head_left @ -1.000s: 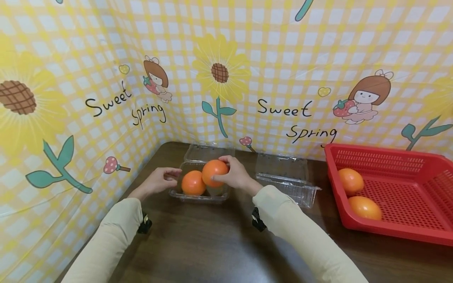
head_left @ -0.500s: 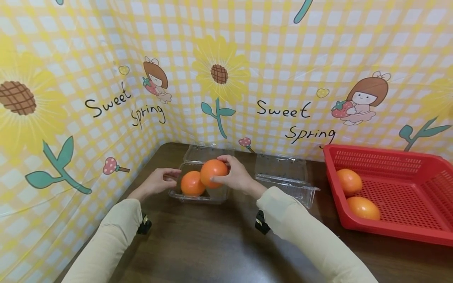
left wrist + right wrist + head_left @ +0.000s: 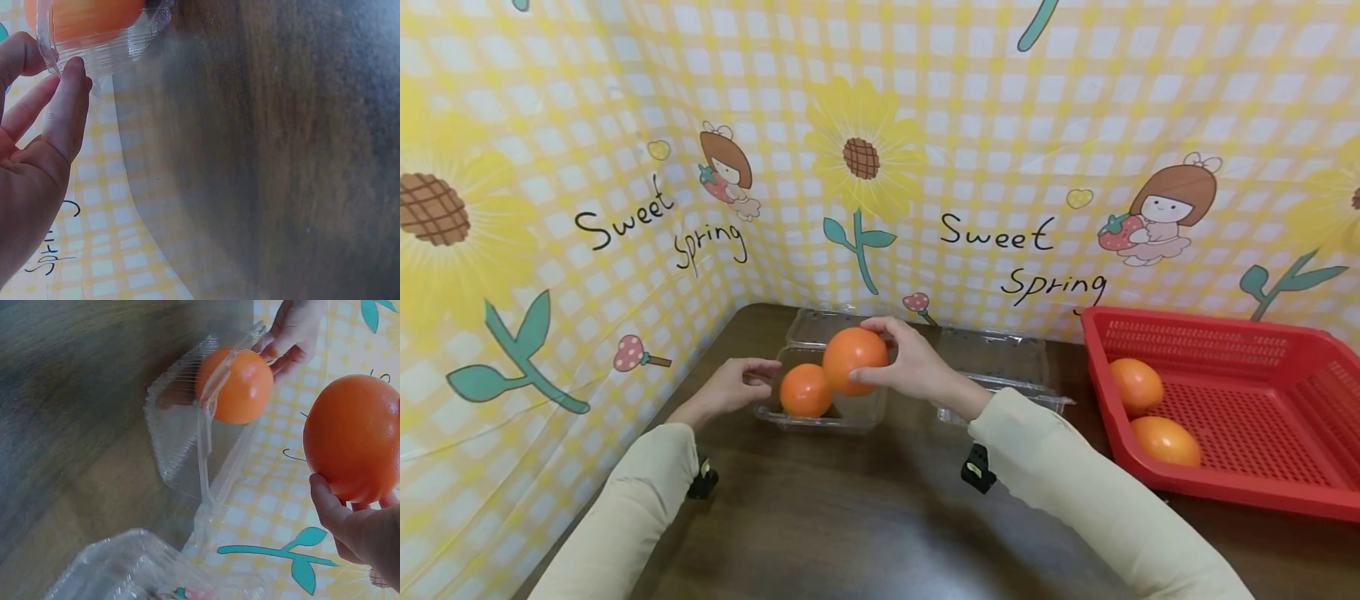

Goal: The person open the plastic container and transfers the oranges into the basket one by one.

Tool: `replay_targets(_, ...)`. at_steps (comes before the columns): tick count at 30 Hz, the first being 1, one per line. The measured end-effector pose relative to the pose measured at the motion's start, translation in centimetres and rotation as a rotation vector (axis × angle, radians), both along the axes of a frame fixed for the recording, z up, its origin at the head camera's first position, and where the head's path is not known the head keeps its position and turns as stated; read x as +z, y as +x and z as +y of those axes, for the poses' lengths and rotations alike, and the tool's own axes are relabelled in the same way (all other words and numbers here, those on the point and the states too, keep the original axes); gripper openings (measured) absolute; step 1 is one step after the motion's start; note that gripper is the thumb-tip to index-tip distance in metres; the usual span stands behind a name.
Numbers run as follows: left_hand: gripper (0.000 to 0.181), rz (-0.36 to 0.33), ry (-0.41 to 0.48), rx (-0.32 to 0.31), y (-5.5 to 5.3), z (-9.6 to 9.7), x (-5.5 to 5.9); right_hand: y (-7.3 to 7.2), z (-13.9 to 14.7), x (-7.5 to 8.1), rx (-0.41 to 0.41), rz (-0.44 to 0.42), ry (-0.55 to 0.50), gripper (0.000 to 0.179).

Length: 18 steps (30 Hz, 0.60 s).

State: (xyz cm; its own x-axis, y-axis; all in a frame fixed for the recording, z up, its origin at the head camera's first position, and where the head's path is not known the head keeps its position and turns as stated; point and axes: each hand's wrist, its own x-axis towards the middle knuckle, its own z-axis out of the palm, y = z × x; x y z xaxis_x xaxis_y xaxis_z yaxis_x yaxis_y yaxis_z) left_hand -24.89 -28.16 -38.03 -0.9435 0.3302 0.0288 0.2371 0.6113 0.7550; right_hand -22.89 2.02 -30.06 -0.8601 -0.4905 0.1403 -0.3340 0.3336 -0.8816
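My right hand (image 3: 912, 360) grips an orange (image 3: 854, 361) between thumb and fingers. It holds the fruit above a clear plastic clamshell box (image 3: 859, 415) whose lid (image 3: 829, 327) is folded back. Inside that box, at its left, sits a second orange (image 3: 806, 391), partly overlapped by the held one in the head view. At the left side of the box is my left hand (image 3: 730, 387), thumb and fingers apart. Its fingertips (image 3: 74, 65) lie right at the plastic rim (image 3: 45, 37) in the left wrist view. The right wrist view shows the held orange (image 3: 353, 439) apart from the box.
A second clear clamshell box (image 3: 992, 358) lies open to the right, partly behind my right forearm. A red slotted basket (image 3: 1262, 492) stands farther right, holding two oranges (image 3: 1165, 442) near its left wall. A yellow checked cloth (image 3: 865, 75) hangs behind the dark wooden table (image 3: 820, 508).
My right hand has lifted the orange slightly up and towards me, away from the one in the box. My left hand has stayed beside the box.
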Motion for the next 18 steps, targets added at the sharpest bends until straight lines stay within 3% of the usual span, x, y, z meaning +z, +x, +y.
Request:
replay_targets(8, 0.043, 0.004, 0.018, -0.001, 0.0, 0.0, 0.0, 0.5, 1.7, 1.6, 0.009, 0.031, -0.013, 0.061)
replay_targets(18, 0.043, -0.007, 0.036, -0.001, -0.1, 0.0, -0.2, 0.5, 4.6, 3.0, -0.006, -0.014, -0.026, 0.062)
